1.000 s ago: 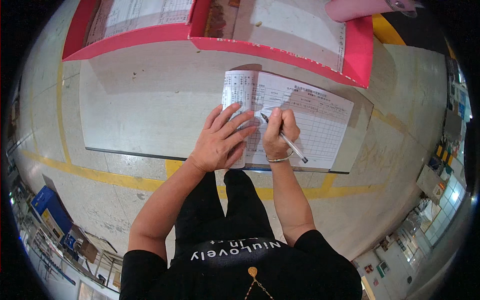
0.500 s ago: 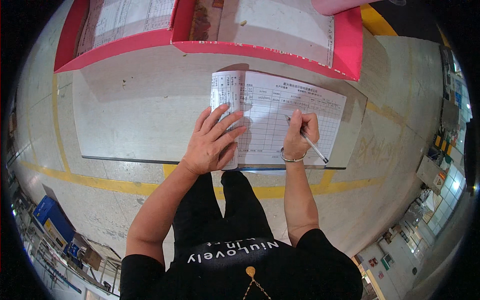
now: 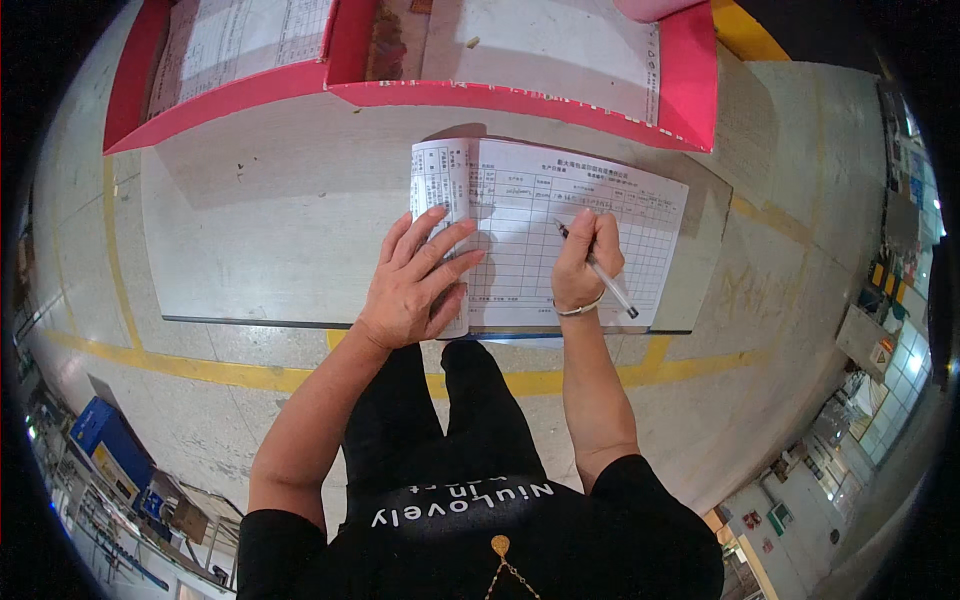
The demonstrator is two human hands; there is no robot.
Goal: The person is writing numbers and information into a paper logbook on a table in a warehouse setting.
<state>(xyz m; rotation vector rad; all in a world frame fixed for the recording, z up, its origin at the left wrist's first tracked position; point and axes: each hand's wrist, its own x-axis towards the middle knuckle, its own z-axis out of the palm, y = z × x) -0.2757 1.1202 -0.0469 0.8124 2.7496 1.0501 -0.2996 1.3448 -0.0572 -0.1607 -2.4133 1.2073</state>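
Note:
A pad of printed forms (image 3: 520, 265) lies on the table's near edge, its left pages folded over into a curled strip. My left hand (image 3: 415, 280) rests on that fold, fingers spread, palm down, pressing the paper. In my right hand (image 3: 588, 260) is a pen (image 3: 613, 285) with a clear barrel, gripped between thumb and fingers. Its tip is at the table grid in the middle of the sheet, below a row of handwriting. Whether the tip touches the paper I cannot tell. A bracelet circles my right wrist.
Along the table's (image 3: 250, 230) far side stand red open boxes (image 3: 520, 97) with papers inside, and a pink round thing (image 3: 650, 8) sits at the right one. Yellow lines (image 3: 260, 375) mark the floor. A blue machine (image 3: 110, 440) is at the lower left.
My right hand and the pen have shifted slightly left across the form. The left hand keeps its place on the fold, and the whole view has moved a little.

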